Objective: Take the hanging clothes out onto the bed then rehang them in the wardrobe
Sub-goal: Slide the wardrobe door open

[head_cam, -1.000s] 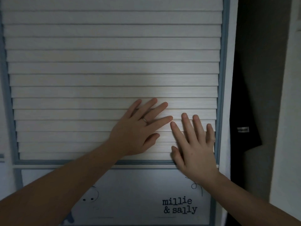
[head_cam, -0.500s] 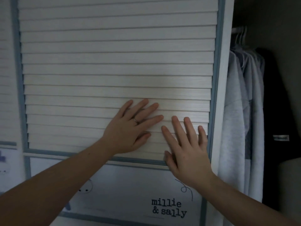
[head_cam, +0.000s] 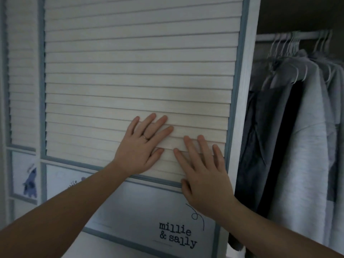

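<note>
A white slatted wardrobe door [head_cam: 130, 71] with a blue-grey frame fills most of the view. My left hand [head_cam: 141, 146] lies flat on its lower slats, fingers straight, a ring on one finger. My right hand [head_cam: 202, 175] presses flat beside it, close to the door's right edge. Right of the door the wardrobe stands open: several grey and dark clothes [head_cam: 301, 136] hang on white hangers from a rail [head_cam: 290, 36]. Neither hand touches the clothes.
Below the slats a white panel [head_cam: 149, 207] carries the printed words "millie & sally". A second slatted door [head_cam: 22, 81] with a small blue figure on its lower panel stands at the left. The wardrobe interior is dark.
The door has slid left under both flat hands. The opening at the right has widened, showing the rail, hangers and more hanging clothes.
</note>
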